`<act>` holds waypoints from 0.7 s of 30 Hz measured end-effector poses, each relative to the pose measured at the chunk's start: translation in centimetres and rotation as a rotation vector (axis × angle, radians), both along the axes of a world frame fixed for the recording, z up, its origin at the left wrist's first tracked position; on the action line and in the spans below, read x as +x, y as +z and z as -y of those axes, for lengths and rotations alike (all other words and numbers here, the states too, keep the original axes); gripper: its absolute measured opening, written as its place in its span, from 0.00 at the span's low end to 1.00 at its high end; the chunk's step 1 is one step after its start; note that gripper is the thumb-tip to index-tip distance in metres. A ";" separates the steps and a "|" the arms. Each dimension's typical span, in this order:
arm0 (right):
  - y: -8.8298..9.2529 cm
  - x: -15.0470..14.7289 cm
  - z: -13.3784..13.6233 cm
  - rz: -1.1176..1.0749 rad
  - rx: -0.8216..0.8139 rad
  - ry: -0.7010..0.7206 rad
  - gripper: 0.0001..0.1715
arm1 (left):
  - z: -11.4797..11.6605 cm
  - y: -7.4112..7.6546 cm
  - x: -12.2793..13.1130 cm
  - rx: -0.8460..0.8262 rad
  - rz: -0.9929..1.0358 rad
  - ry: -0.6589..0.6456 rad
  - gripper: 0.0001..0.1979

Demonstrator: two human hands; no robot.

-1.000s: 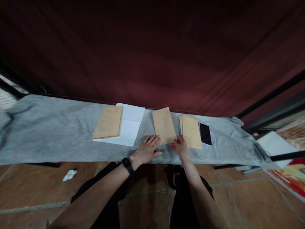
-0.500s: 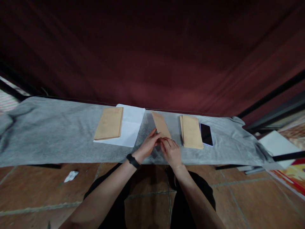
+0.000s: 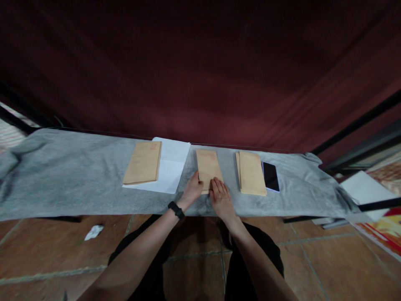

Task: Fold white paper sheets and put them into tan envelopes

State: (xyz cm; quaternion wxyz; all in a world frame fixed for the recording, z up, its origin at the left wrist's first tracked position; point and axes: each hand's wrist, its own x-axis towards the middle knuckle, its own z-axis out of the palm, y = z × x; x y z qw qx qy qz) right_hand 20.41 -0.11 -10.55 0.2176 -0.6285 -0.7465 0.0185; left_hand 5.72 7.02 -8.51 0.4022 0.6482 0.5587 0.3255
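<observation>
A brown paper envelope lies on the grey cloth in front of me, its long side running away from me. My left hand grips its lower left edge between thumb and fingers. On its lower right part, my right hand rests with the fingers stretched out flat. Left of it, a stack of brown envelopes sits on white paper sheets. To the right lies another small stack of brown envelopes.
A dark-screened phone lies against the right stack. The narrow table is covered with grey cloth, and a dark red curtain hangs behind it. Crumpled white paper is on the tiled floor. A colourful printed board stands at the right.
The envelope was tilted up between both hands; now it lies flat with its broad face upward. My hands have moved apart, and the right one has flattened onto it.
</observation>
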 end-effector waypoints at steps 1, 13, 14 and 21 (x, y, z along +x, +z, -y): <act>-0.2 -0.1 0.0 0.015 0.003 -0.005 0.29 | 0.2 0.3 -0.1 0.027 -0.114 0.023 0.26; -0.3 -1.3 -0.3 0.024 -0.016 -0.092 0.30 | -1.6 0.3 2.6 0.446 -0.615 -0.132 0.26; -0.4 -1.4 -0.3 0.021 -0.019 -0.100 0.30 | -2.1 0.0 2.9 0.452 -0.616 -0.189 0.25; -0.8 -1.7 -0.4 -0.001 -0.009 -0.115 0.31 | -4.4 -1.0 4.3 0.399 -0.701 -0.260 0.26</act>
